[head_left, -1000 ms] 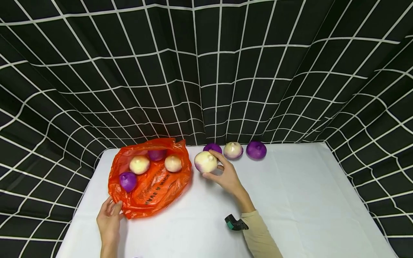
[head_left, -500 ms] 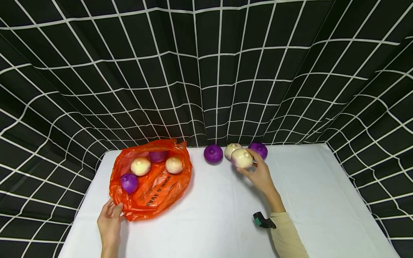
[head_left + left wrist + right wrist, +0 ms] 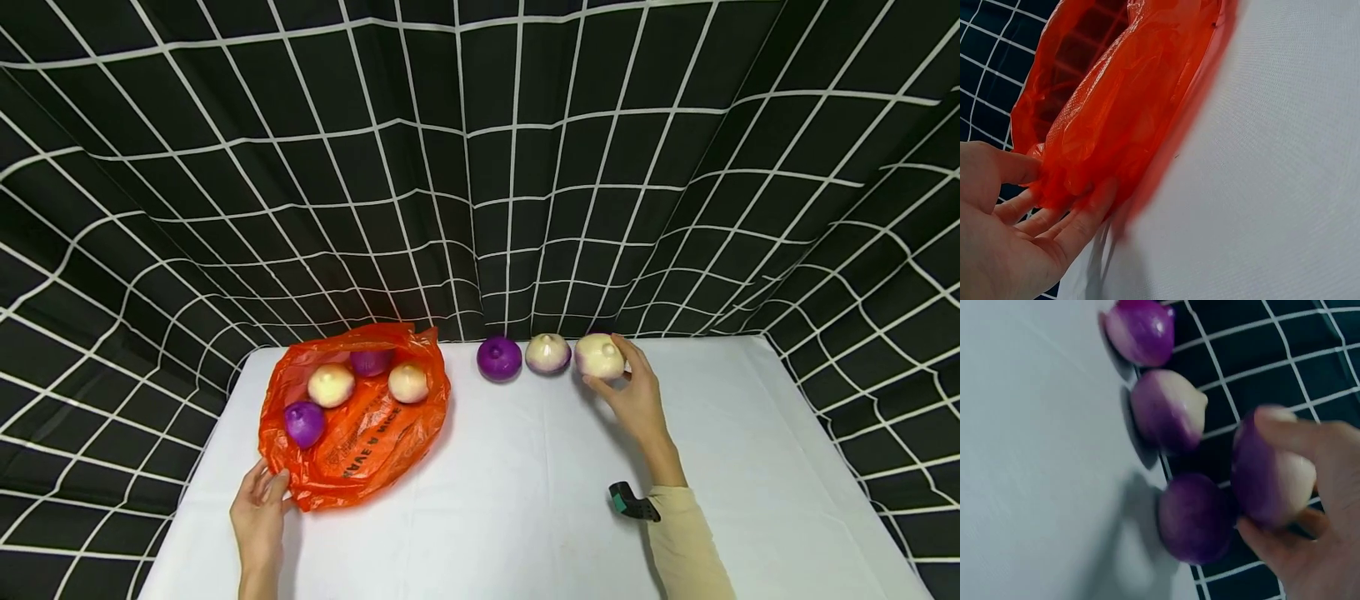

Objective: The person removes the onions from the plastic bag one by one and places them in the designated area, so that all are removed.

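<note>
My right hand (image 3: 637, 396) grips a white-and-purple onion (image 3: 599, 357) between thumb and fingers at the right end of a row. In the right wrist view, the held onion (image 3: 1269, 478) is above the table, close to a purple onion (image 3: 1194, 519); the head view mostly hides that one behind it. A purple onion (image 3: 498, 359) and a white-topped onion (image 3: 547, 354) make up the rest of the row. My left hand (image 3: 258, 517) pinches the near left edge of an orange plastic bag (image 3: 1129, 112), thumb on one side and fingers on the other.
The bag's mouth is spread, with two pale onions (image 3: 331, 385) and two purple onions (image 3: 303, 424) inside. A white cloth (image 3: 480, 517) covers the table. Black curtains (image 3: 420, 167) with a white grid stand behind the row and at both sides.
My right hand has carried the onion rightward, from beside the bag, past the middle of the row, to its right end. The left hand stays at the bag's edge.
</note>
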A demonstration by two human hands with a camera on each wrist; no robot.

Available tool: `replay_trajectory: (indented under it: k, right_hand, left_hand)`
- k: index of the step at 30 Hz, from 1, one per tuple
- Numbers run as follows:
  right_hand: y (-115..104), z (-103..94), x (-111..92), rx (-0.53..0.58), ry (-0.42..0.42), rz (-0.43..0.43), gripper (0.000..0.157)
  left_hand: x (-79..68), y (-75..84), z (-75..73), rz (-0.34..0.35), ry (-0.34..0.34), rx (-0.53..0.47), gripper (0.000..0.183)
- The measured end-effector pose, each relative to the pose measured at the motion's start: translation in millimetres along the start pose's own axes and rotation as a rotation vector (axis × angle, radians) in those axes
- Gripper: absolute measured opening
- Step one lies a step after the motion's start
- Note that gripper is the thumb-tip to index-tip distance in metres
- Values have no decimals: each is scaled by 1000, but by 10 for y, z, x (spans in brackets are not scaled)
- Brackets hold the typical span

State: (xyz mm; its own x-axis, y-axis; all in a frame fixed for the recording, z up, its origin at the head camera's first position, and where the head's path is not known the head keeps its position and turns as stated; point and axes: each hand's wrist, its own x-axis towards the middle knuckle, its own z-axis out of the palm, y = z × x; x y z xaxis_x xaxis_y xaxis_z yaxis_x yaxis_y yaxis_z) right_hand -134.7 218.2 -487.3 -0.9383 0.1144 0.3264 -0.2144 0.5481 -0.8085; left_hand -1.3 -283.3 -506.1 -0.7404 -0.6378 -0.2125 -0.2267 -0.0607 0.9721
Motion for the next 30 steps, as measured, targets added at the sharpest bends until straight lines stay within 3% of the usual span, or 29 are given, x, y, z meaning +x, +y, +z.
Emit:
replay_trajectory:
  k: [5, 8, 13, 18, 30]
  right_hand:
    - [90, -138, 106, -39, 157, 39, 76]
    - [157, -237, 174, -54, 195, 62, 75]
    - [285, -369, 257, -86, 202, 108, 76]
    - [424, -442, 311, -121, 207, 118, 75]
    - [659, -385, 385, -209, 143, 178, 78]
  left_hand:
    - [6, -5, -3, -6, 6, 14, 52]
    - [8, -8, -10, -8, 6, 20, 52]
    - [11, -10, -17, -8, 1, 61, 53]
    - [11, -9, 4, -7, -2, 23, 51]
    - [-12, 2, 8, -6, 4, 7, 51]
